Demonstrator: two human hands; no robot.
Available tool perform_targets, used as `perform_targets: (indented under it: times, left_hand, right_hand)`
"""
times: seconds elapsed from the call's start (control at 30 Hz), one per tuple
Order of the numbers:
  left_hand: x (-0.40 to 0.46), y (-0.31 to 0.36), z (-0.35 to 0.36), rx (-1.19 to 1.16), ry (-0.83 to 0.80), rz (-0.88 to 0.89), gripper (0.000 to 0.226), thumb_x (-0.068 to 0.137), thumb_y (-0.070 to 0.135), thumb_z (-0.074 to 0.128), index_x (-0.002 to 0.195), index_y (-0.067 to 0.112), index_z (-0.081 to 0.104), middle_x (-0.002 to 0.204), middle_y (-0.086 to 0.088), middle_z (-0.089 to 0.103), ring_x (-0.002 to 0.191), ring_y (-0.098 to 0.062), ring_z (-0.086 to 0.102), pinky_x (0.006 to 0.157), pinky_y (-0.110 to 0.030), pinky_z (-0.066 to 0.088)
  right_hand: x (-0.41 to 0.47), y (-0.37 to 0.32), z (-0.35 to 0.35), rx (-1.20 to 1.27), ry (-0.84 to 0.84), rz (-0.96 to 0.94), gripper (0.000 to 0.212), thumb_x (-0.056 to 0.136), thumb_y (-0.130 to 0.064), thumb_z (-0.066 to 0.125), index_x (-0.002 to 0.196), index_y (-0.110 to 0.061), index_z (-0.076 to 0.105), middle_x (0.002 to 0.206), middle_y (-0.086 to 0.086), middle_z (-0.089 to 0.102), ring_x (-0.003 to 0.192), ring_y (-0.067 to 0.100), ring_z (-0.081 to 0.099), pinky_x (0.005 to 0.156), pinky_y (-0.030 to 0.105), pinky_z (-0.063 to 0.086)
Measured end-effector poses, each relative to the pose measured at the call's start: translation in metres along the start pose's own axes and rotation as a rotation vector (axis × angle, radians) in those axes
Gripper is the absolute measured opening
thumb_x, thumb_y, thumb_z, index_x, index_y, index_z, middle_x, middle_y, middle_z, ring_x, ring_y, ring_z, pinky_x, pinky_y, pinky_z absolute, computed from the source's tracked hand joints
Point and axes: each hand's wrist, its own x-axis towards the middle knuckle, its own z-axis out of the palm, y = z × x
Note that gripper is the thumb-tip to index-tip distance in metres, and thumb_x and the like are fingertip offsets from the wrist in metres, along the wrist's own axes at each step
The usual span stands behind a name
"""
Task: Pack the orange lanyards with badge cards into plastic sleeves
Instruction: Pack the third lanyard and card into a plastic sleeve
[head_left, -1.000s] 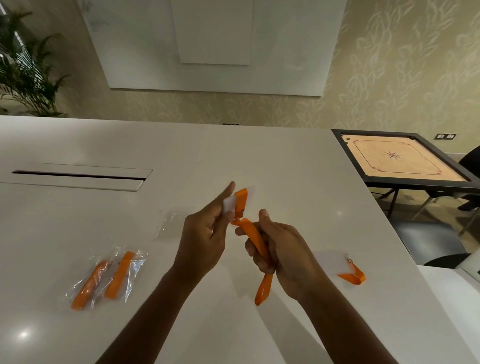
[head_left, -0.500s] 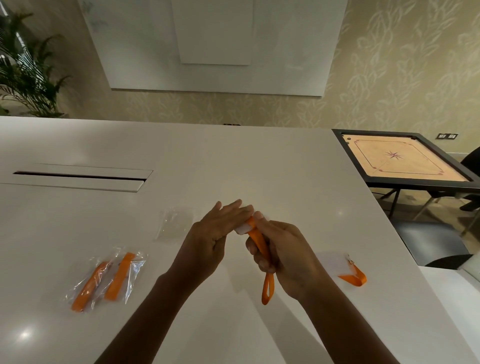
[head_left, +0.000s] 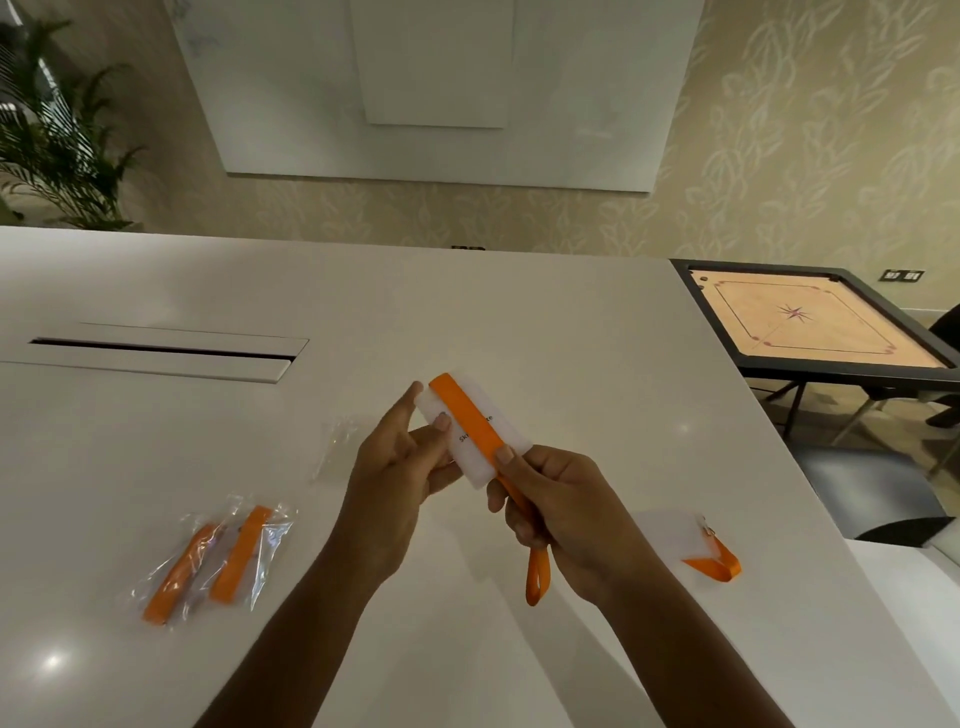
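Note:
Both hands hold one white badge card (head_left: 498, 441) above the white table (head_left: 571, 338), with its orange lanyard (head_left: 470, 418) laid flat along the card's face. My left hand (head_left: 400, 473) pinches the card's left edge. My right hand (head_left: 550, 504) presses a thumb on the strap at the card's near end, and the strap's loop (head_left: 537, 577) hangs below that fist. An empty clear sleeve (head_left: 335, 447) lies just left of my left hand. Two packed sleeves (head_left: 218, 561) with orange lanyards lie at the near left. Another loose card with lanyard (head_left: 696, 551) lies to the right.
A long cable slot (head_left: 161, 353) is set into the table at the far left. The table's right edge runs diagonally past the loose card. Beyond it stand a carrom board (head_left: 810, 322) and a dark chair (head_left: 883, 499). A potted plant (head_left: 57, 140) is at the far left.
The card has turned face up between my hands and the strap now lies flat along it. My left hand shifted from covering the card to pinching its left edge.

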Motion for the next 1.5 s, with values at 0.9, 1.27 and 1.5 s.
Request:
perform_targets:
  times: [0.9, 1.27, 1.5]
  left_hand:
    - [0.001, -0.027, -0.009, 0.621, -0.083, 0.708, 0.046, 0.104, 0.007, 0.059, 0.149, 0.016, 0.055, 0.142, 0.018, 0.062, 0.129, 0.003, 0.061, 0.109, -0.028, 0.052]
    - [0.008, -0.037, -0.022, 0.703, -0.134, 0.822, 0.049, 0.098, -0.005, 0.063, 0.146, 0.009, 0.058, 0.148, 0.003, 0.059, 0.140, -0.012, 0.055, 0.120, -0.045, 0.042]
    - [0.012, -0.040, -0.026, 0.828, -0.193, 0.968, 0.061, 0.091, -0.018, 0.067, 0.146, 0.006, 0.055, 0.151, -0.001, 0.056, 0.144, -0.023, 0.052, 0.117, -0.057, 0.043]
  right_hand:
    - [0.002, -0.011, 0.005, -0.080, 0.022, 0.021, 0.026, 0.108, -0.025, 0.059, 0.105, -0.010, 0.080, 0.084, 0.009, 0.080, 0.052, 0.019, 0.064, 0.048, 0.024, 0.050]
    - [0.001, -0.009, 0.005, 0.186, -0.086, 0.117, 0.049, 0.108, -0.025, 0.037, 0.119, 0.007, 0.073, 0.099, 0.028, 0.077, 0.060, 0.028, 0.066, 0.055, 0.032, 0.055]
    - [0.006, 0.004, 0.008, 0.135, 0.014, 0.125, 0.050, 0.108, -0.043, 0.053, 0.107, -0.002, 0.081, 0.094, 0.024, 0.079, 0.063, 0.025, 0.069, 0.057, 0.030, 0.056]
